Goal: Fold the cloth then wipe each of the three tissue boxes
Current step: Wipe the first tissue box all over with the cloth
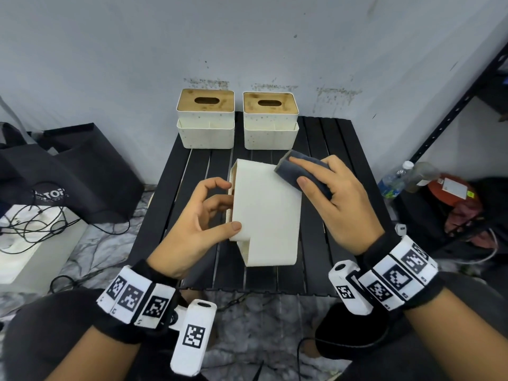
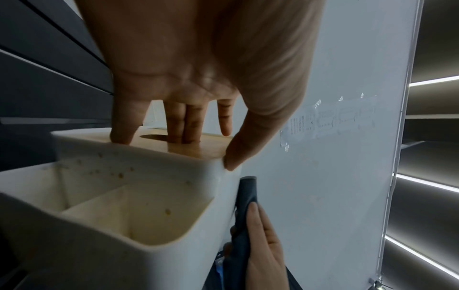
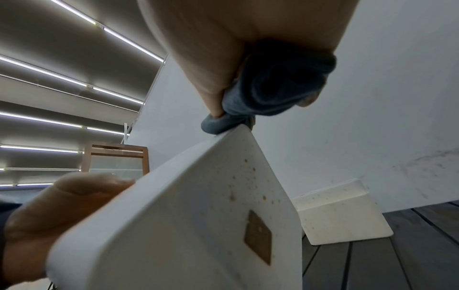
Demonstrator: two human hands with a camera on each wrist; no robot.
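Up top, folded cloth (image 1: pixel 302 173) under right hand (image 1: pixel 343 199), on tipped tissue box (image 1: pixel 266 213).

I'm seeing a cream box (image 1: pixel 268 213) lying tipped on its side at the table's middle, blank face up. A folded dark grey cloth (image 1: pixel 303 171) is pressing on its far right corner. Two more boxes (image 1: pixel 205 119) (image 1: pixel 270 121), wooden-lidded, are standing upright side by side at the far edge.
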